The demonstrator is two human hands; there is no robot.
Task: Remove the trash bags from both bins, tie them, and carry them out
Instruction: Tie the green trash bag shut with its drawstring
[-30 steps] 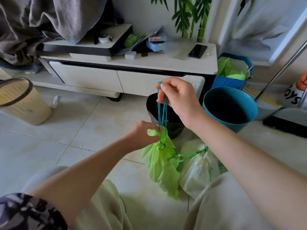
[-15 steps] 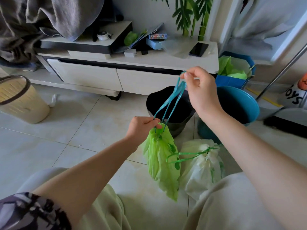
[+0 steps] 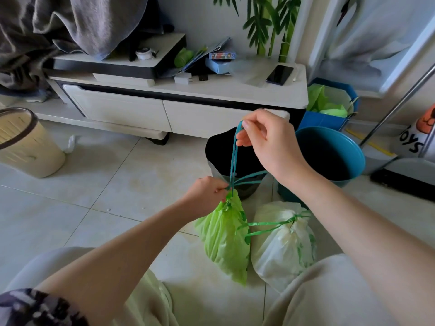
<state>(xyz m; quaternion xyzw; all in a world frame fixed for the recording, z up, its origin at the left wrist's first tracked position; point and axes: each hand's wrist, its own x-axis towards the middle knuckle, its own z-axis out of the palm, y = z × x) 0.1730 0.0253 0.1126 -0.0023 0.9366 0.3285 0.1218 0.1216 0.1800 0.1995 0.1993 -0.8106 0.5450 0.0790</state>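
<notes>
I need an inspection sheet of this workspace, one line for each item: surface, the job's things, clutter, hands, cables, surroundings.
Surface: pale tiled floor, faintly stained near the bins.
Job's things: green bag hanging by its teal drawstring; white bag on the floor, neck cinched; black bin and teal bin both without liners.
Clutter: beige bin at left; phone and small boxes on the cabinet.
Hands: left hand pinches the bag neck; right hand pulls the drawstring up.
Cables: nothing seen.
Surroundings: grey blanket, blue box holding green bags, metal pole.
</notes>
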